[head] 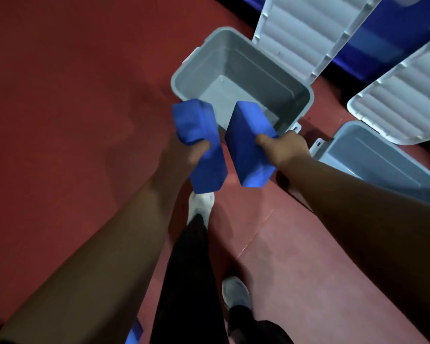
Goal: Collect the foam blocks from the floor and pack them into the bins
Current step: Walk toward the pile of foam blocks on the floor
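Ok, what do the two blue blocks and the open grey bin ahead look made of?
The left blue block and right blue block: probably foam, matte, with softly rounded corners and no glare. The grey bin: looks like moulded plastic, smooth, faintly sheeny, with a rolled rim.

The left foam block [199,145] and right foam block [248,147] are both a plain, saturated blue. The floor [72,83] is dull brick red, pinker toward 5 o'clock. The bin at 12 o'clock [236,60] and the bin at 3 o'clock [382,160] are pale grey. The lid at 1 o'clock [305,26] and the lid at 2 o'clock [402,95] are white with ribbed stripes. At 6 o'clock, the shoes [201,202] are white and the trousers [186,281] black.
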`<control>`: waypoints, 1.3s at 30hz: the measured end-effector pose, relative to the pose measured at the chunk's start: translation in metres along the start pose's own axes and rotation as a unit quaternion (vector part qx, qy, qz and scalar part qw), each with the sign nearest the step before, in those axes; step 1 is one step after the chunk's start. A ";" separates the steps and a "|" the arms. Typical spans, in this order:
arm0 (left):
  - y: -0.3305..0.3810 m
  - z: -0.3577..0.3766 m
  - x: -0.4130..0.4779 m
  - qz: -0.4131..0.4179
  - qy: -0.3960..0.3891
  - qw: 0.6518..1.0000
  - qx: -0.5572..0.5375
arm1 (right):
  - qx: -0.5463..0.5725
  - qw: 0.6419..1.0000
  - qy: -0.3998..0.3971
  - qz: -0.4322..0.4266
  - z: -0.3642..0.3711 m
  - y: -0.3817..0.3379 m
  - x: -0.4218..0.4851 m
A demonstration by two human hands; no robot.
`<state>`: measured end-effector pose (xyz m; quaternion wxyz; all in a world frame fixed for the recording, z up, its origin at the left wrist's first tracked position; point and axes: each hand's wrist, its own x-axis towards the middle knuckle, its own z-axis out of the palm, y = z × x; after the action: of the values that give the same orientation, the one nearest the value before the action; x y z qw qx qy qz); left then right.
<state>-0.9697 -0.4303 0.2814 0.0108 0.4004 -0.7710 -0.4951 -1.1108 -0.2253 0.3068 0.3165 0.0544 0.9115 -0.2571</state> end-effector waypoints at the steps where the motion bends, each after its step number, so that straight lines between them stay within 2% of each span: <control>1: 0.010 0.004 0.017 0.021 0.000 1.000 -0.009 | 0.012 1.000 0.009 0.010 0.000 -0.007 0.013; 5: 0.023 0.021 0.100 0.036 -0.020 0.999 -0.005 | 0.041 0.998 0.021 0.053 0.009 -0.032 0.063; 10: 0.028 0.027 0.193 -0.093 -0.059 0.994 -0.022 | 0.062 0.993 0.007 0.104 0.018 -0.066 0.121; 12: 0.032 0.025 0.225 -0.106 -0.071 0.992 -0.010 | 0.068 0.990 0.005 0.121 0.020 -0.080 0.143; 18: 0.046 0.033 0.327 0.002 -0.123 0.991 0.060 | 0.102 0.983 0.002 0.149 0.036 -0.108 0.193; 21: 0.055 0.048 0.360 0.029 -0.109 0.987 0.111 | 0.136 0.978 0.003 0.158 0.047 -0.119 0.214; 25: 0.050 0.061 0.362 0.033 -0.069 0.984 0.160 | 0.151 0.975 0.015 0.165 0.065 -0.130 0.238; 27: 0.036 0.062 0.356 -0.012 -0.083 0.980 0.179 | 0.147 0.975 0.017 0.168 0.075 -0.131 0.248; 31: 0.008 0.059 0.333 -0.051 -0.134 0.973 0.182 | 0.125 0.976 0.019 0.178 0.087 -0.119 0.261; 34: -0.015 0.062 0.319 -0.067 -0.147 0.966 0.201 | 0.036 0.981 0.034 0.186 0.089 -0.103 0.266; 37: -0.030 0.054 0.309 -0.092 -0.134 0.967 0.197 | -0.063 0.970 0.047 0.231 0.087 -0.088 0.268; 39: -0.036 0.050 0.302 -0.094 -0.167 0.963 0.188 | -0.092 0.971 0.018 0.220 0.086 -0.083 0.260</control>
<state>-1.1735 -0.5892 0.1133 -0.2399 0.3774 -0.8003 -0.3995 -1.2917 -0.3570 0.1279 0.3527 0.2293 0.9022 -0.0953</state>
